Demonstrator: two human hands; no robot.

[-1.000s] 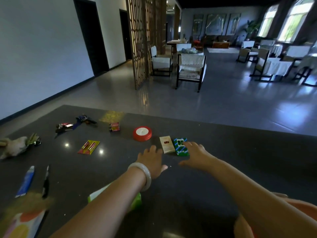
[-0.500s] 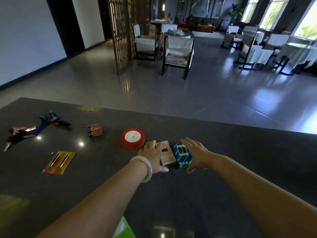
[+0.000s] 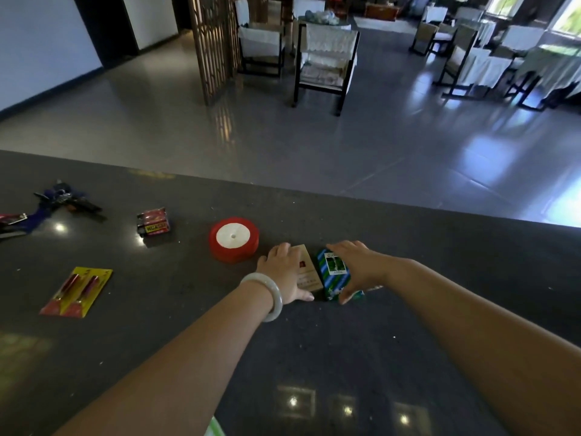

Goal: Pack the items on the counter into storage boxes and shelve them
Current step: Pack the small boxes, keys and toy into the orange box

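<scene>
dark speckled counter [image 3: 314, 357]. red ribbon spool [image 3: 234, 239] near center, tan box [image 3: 309, 275] and green-blue striped box [image 3: 334, 272] side by side at its 4 o'clock, battery pack [image 3: 154, 221] at 9, yellow blister card [image 3: 77, 291] at 8.

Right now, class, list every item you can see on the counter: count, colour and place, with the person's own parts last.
Counter: one, dark speckled, across the foreground.
Ribbon spool: one, red with white core, centre, left of the two boxes.
Tan box: one, tan with red mark, under the left hand.
Green-and-blue box: one, striped, beside the tan box.
Battery pack: one, red and black, left of the spool.
Yellow blister card: one, holding two red items, near left.
Blue and black bundle: one, far left; items unclear.
Bangle: one, pale, on left wrist.
Left hand: on the tan box.
Right hand: grip around the green-and-blue box.
</scene>
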